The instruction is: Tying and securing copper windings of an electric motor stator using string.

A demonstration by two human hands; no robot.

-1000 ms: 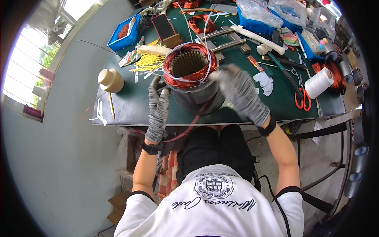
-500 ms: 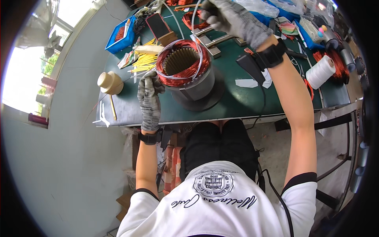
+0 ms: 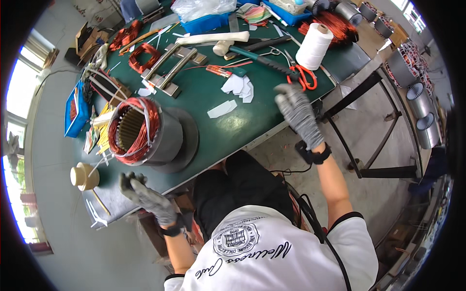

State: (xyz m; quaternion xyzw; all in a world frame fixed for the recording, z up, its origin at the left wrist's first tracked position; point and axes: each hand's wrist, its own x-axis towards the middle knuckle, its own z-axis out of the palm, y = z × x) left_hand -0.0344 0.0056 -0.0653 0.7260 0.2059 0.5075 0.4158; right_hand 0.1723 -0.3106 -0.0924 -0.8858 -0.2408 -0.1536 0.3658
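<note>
On the green table at left, a motor stator stands on a round dark base, its red copper windings ringing the slotted bore. White lacing cord loops up from the windings, and a loose end trails past the rim. My left hand, in a grey glove, is off the stator by the table's front edge, fingers stretched out with nothing visible in them. At right, my gloved right hand reaches over the table edge, fingers extended just below the red-handled scissors; contact with them cannot be made out.
A white thread spool stands behind the scissors. Farther in are a teal-handled tool, a metal frame, white paper pieces and copper coils. A cream spool sits at left. A black metal stand is at right.
My view has turned right. My right hand has left the raised cord and come down toward the scissors. The left hand has let go of the cord by the stator and drawn back.
</note>
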